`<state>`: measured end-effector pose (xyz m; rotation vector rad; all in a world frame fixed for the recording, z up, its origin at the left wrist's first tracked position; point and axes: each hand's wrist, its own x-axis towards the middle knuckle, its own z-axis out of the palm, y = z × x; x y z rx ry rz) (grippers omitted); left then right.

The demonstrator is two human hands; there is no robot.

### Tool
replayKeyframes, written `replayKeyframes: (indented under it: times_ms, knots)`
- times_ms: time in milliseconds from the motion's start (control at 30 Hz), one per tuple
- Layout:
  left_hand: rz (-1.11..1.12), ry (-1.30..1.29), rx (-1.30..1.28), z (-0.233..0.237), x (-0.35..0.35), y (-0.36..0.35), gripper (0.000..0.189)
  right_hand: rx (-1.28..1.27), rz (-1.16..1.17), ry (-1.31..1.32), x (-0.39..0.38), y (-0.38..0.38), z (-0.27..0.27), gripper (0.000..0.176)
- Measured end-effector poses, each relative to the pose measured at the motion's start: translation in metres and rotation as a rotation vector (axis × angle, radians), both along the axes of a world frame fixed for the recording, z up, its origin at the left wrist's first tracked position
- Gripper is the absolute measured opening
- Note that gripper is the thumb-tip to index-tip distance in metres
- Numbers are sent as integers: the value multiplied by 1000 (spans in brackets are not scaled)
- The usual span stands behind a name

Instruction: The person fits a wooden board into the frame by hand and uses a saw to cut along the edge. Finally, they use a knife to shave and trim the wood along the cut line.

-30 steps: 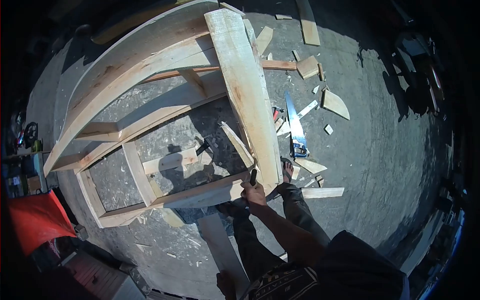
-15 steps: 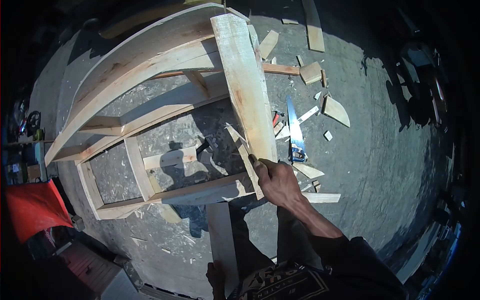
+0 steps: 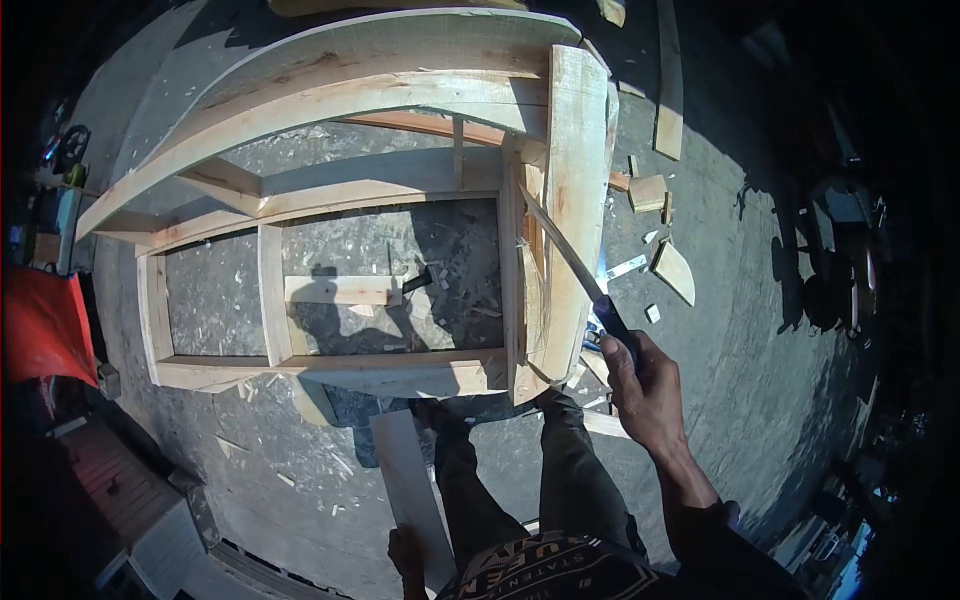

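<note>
My right hand (image 3: 648, 390) is wrapped around the dark handle of a machete (image 3: 572, 255). Its long blade points up and to the left, crossing over the thick upright plank (image 3: 575, 150) at the right end of a wooden frame (image 3: 390, 372). Low in the view, my left hand (image 3: 407, 550) grips a flat wooden board (image 3: 408, 465) by its edge, beside my leg. The board slants upward toward the frame's near rail.
Offcuts such as a curved wood piece (image 3: 675, 272) and a small block (image 3: 648, 193) lie on the concrete to the right. A handsaw's blue handle (image 3: 592, 335) shows partly behind the plank. Red fabric (image 3: 50, 325) hangs at the left.
My right hand has moved right and lower, away from the plank, and the machete blade now shows in full. My view has shifted, so the frame sits more squarely. My left hand still holds the board.
</note>
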<state>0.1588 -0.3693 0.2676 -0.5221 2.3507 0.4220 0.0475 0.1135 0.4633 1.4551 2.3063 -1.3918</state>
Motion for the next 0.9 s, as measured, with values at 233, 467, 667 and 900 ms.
replayKeyframes:
  times_ms: [233, 467, 667, 900]
  knots:
    - [16, -65, 2, 1, 6, -17, 50, 340, 33, 1243, -97, 30, -3, 33]
    - [18, -46, -38, 17, -10, -9, 52, -267, -75, -241, 56, -31, -189, 41]
    - [45, -4, 25, 10, -8, -9, 50, -939, -437, -50, 59, -23, -241, 22]
    - [25, 41, 4, -2, 10, -6, 48, -444, -573, -94, 30, -82, -257, 9]
